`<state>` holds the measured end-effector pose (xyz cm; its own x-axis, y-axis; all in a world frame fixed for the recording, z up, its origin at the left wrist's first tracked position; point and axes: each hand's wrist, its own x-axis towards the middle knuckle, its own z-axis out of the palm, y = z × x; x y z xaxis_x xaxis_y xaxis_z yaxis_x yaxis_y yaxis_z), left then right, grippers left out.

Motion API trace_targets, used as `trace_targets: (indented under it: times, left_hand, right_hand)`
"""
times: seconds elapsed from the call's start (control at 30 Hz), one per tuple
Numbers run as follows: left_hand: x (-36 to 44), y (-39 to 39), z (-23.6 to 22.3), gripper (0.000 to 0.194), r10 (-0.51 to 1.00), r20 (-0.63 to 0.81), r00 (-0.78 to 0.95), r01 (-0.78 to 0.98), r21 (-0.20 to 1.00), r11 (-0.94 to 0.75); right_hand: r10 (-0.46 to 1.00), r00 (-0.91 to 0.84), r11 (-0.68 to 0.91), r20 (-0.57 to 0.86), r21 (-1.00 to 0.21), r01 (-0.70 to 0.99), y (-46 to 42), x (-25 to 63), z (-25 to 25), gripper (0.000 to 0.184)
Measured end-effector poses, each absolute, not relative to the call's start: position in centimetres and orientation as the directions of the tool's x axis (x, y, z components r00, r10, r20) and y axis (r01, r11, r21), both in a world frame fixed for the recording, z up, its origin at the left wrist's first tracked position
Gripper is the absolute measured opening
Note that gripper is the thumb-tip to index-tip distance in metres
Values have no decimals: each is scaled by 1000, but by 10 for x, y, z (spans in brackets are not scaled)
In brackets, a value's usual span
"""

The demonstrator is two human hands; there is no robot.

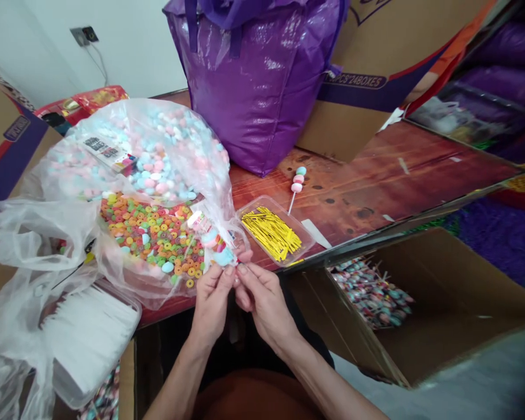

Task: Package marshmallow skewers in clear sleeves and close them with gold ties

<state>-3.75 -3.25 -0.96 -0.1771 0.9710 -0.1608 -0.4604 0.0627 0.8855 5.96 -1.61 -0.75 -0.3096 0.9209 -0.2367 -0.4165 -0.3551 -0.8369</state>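
Note:
A marshmallow skewer (219, 249) in a clear printed wrapper points up and away from me over the table edge. At its lower end my left hand (213, 296) is closed, thumb and fingers pinching the gathered wrapper. Pressed close beside it, my right hand (262, 294) also pinches the wrapper's neck. Whether a tie lies between the fingertips is hidden. Just beyond the hands is a clear tray (307, 244) of yellow twist ties (271, 232). An unwrapped marshmallow skewer (297, 181) lies behind that tray. Ring-shaped gummies (157, 236) fill a plastic bag to the left.
Pastel marshmallows fill a large clear bag (166, 134). White sticks (90, 335) lie in a tub at lower left. A purple bag (258, 87) and a carton (354, 111) stand behind. An open carton (437, 291) with wrapped skewers (376, 291) is at right.

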Motion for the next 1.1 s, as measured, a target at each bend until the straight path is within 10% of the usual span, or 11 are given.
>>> trace_targets:
  times: [0.13,0.27,0.43,0.7,1.1]
  left_hand:
    - [-51,-33,3,25,987,-157,-36,-628,772,100]
    - [-58,-31,10,16,986,-59,-158,-664,745,-62]
    - [-55,-28,8,23,975,-177,-137,-590,805,63]
    - [-45,-28,-4,33,957,-265,-120,-537,828,162]
    - [-48,-19,-2,33,926,-325,-190,-668,735,121]
  right_hand:
    - [797,-528,-511,-293,-794,-330,-17,62,5,35]
    - [837,-541,70,-88,-962,264,13,83,19,33]
    - [952,-286,306,111,-405,861,92,93,18,26]
    - [928,-363,371,86,-305,877,137,88,-11,26]
    - [912,-319,409,257,-604,684,132,109,-18,19]
